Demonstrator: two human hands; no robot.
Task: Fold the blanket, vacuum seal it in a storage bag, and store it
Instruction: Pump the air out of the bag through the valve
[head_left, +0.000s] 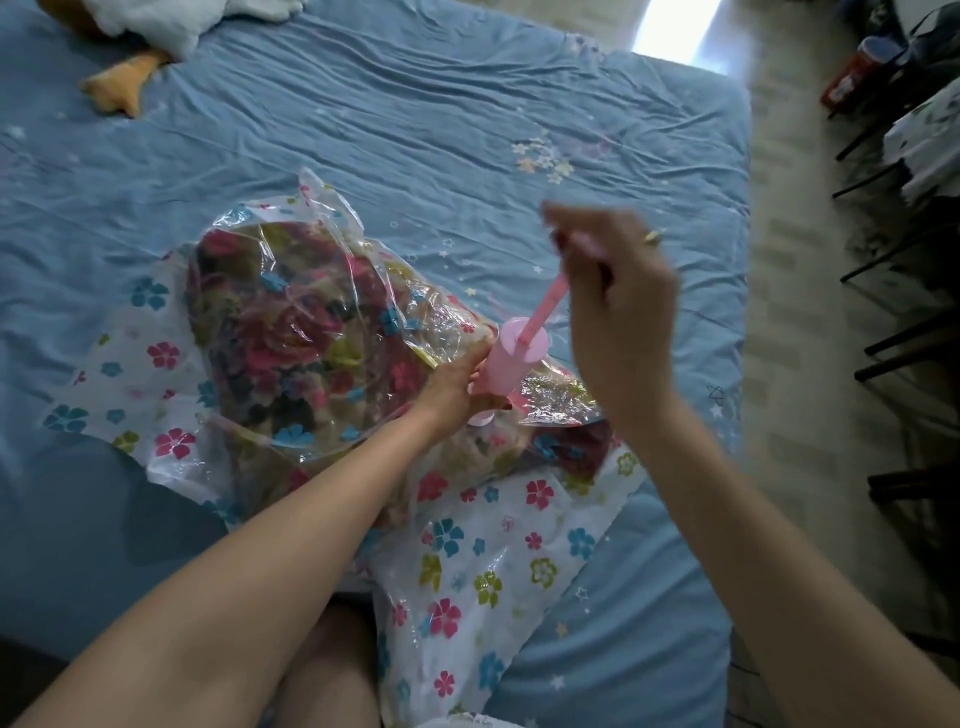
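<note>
A folded floral blanket (291, 338) lies inside a clear storage bag (483, 561) printed with coloured flowers, spread on the blue bed. A pink hand pump (511, 364) stands upright on the bag near its right side. My left hand (457, 384) grips the pump's cylinder low down. My right hand (608, 291) holds the pump's handle, with the pink rod drawn well out above the cylinder. The right hand is blurred by motion.
The blue starred bedsheet (415, 130) covers the bed. A white and orange plush toy (130, 52) lies at the far left corner. Dark chair legs and clutter (893, 208) stand on the floor to the right of the bed.
</note>
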